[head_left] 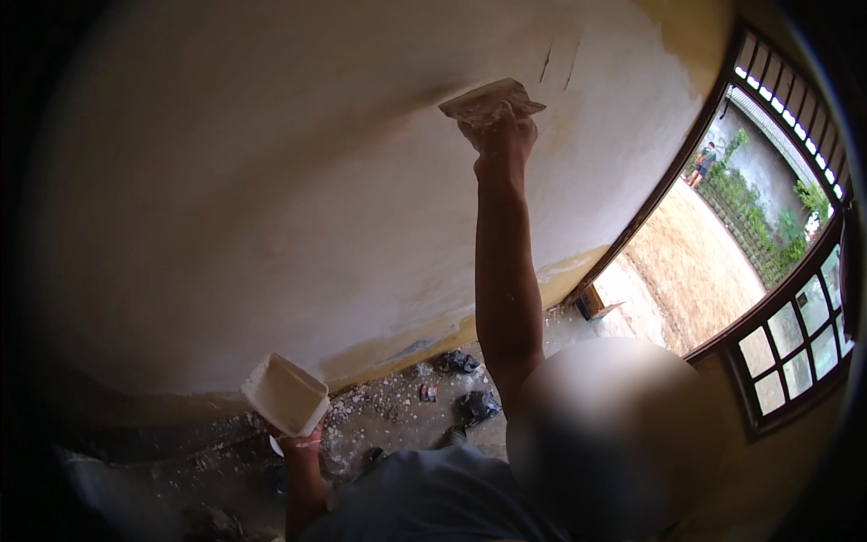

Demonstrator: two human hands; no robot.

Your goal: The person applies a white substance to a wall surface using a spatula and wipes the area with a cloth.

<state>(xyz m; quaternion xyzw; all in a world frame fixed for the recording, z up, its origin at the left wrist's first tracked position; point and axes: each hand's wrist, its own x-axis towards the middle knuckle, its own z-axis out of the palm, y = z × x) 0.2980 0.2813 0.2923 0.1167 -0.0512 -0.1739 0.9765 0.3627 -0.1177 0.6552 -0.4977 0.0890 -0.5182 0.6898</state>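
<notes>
Raised high on the white-coated wall (226, 144), my right hand (499, 134) grips a flat, pale putty spreader (483, 95) smeared with white material, its blade at the wall surface. Low at the left, my left hand (298, 438) holds a rectangular white plastic tray (284, 395) from beneath, with pale residue on it and on my fingers. Fine dark lines run down the wall to the right of the spreader. Yellowish paint shows along the wall's lower part and at its upper right.
Below lies a floor (361, 415) scattered with white flakes and black plastic bags (477, 406). A cardboard box (596, 305) sits by the open doorway at right; a person (704, 163) stands outside near plants. A paned window panel (790, 334) is at lower right.
</notes>
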